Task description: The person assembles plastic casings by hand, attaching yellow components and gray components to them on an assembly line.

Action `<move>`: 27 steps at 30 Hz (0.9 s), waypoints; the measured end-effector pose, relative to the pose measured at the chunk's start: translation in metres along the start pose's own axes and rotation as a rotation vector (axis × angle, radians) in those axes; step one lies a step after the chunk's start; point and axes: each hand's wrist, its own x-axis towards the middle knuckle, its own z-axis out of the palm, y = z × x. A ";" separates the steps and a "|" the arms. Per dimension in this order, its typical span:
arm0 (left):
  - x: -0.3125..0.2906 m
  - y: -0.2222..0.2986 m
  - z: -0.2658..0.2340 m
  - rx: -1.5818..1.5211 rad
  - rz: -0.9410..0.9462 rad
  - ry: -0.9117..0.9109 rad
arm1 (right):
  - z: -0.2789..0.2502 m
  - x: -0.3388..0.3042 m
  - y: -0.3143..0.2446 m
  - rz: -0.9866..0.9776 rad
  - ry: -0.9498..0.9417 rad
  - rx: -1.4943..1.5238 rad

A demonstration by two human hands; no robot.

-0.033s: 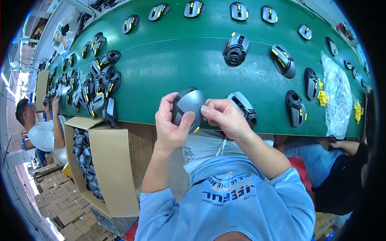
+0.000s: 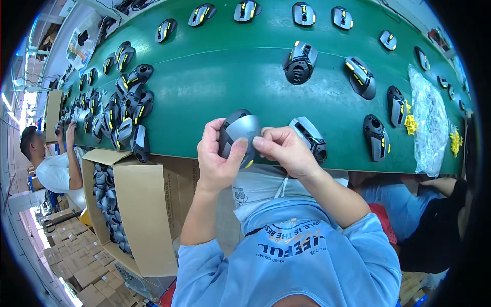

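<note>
My left hand (image 2: 217,156) is wrapped round a grey and black computer mouse (image 2: 242,128) with a bit of yellow at its near edge, thumb across its top. The mouse is held above the table's near edge. My right hand (image 2: 286,149) is closed in a pinch, thumb and forefinger touching the mouse's right side. Whatever lies between those fingertips, if anything, is hidden. Just beyond my right hand another mouse (image 2: 310,139) with a silver side rests on the green table (image 2: 215,87).
Mice (image 2: 125,115) are heaped on the left; several more stand spread out farther off and right. A clear plastic bag (image 2: 428,128) lies by small yellow parts (image 2: 410,125). An open carton (image 2: 146,215) of dark shells stands below the table's left edge. People work on both sides.
The mouse and my left hand have barely shifted. My right thumb has moved slightly left along the mouse's side. At the right, the other person's arm has moved a little.
</note>
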 end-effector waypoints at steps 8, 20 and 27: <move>-0.014 0.018 -0.007 -0.209 -0.167 -0.118 | 0.019 -0.008 -0.045 -0.818 0.052 -1.022; -0.036 0.010 -0.010 -0.518 -0.273 -0.185 | 0.012 0.004 -0.038 -0.787 -0.077 -0.867; -0.023 0.016 -0.010 -0.737 -0.421 -0.276 | 0.008 0.010 -0.047 -0.803 -0.079 -0.906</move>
